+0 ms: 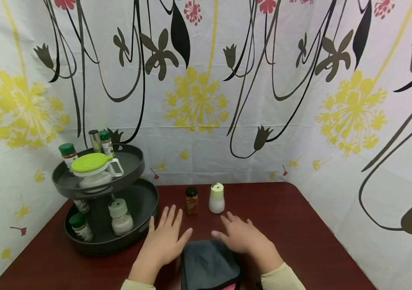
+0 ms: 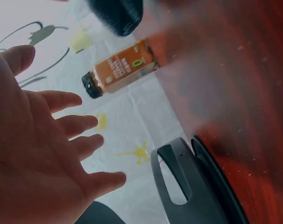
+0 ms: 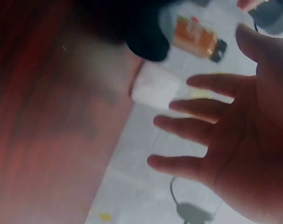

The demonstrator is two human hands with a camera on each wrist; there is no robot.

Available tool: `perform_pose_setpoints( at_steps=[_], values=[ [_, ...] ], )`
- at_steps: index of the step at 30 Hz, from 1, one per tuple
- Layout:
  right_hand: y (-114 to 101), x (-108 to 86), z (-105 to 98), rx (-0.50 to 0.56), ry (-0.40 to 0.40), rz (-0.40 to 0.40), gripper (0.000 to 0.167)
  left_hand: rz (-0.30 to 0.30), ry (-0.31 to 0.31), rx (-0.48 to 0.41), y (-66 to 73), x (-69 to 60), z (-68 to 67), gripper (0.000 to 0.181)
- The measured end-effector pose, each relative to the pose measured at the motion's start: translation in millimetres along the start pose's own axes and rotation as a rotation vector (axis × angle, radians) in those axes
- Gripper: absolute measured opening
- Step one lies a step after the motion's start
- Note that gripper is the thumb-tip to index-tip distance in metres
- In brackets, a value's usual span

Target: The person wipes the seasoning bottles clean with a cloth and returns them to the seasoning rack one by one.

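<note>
Head | left hand (image 1: pixel 165 242): fingers spread wide | right hand (image 1: pixel 244 237): fingers spread | both near gray cloth (image 1: pixel 209 266)

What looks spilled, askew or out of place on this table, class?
Nothing looks spilled. The black-lidded jar and pale-lidded shaker stand on the table, perhaps out of place, since similar containers sit on the two-tier rack.

We see a dark red surface (image 1: pixel 282 217) bearing a black two-tier tray (image 1: pixel 108 246), orange-brown jar (image 1: pixel 191 201), white shaker (image 1: pixel 217 201) and grey cloth item (image 1: pixel 209 264).
</note>
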State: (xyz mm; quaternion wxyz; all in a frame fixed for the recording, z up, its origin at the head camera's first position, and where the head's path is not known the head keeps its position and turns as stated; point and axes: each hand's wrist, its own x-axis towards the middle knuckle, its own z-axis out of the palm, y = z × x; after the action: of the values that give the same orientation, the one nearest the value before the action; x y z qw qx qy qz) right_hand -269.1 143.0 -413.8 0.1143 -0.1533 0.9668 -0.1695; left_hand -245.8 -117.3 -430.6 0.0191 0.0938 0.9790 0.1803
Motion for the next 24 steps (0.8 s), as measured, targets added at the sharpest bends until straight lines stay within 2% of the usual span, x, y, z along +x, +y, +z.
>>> perform_pose_setpoints(
  at_steps=[7, 13, 18, 21, 24],
  values=[
    [-12, 12.7, 20, -0.151, -0.040, -0.190, 0.061, 0.004, -0.054, -0.001, 3.5, 2.1, 6.2, 0.085],
    [-20, 16.8, 26, -0.198, -0.031, -0.307, 0.043, -0.001, -0.076, -0.012, 3.9, 2.6, 5.7, 0.082],
    [-20, 13.7, 23, -0.171, -0.056, -0.302, 0.037, -0.001, -0.085, -0.028, 3.0, 2.5, 6.6, 0.080],
    [-19, 8.7, 15, -0.089, -0.125, -0.257, 0.025, -0.012, -0.096, -0.042, 1.2, 1.1, 6.3, 0.079],
    [-19, 1.5, 6, 0.016, -0.231, -0.205, 0.020, -0.020, -0.098, -0.057, -0.8, -0.5, 4.5, 0.078]
  ],
)
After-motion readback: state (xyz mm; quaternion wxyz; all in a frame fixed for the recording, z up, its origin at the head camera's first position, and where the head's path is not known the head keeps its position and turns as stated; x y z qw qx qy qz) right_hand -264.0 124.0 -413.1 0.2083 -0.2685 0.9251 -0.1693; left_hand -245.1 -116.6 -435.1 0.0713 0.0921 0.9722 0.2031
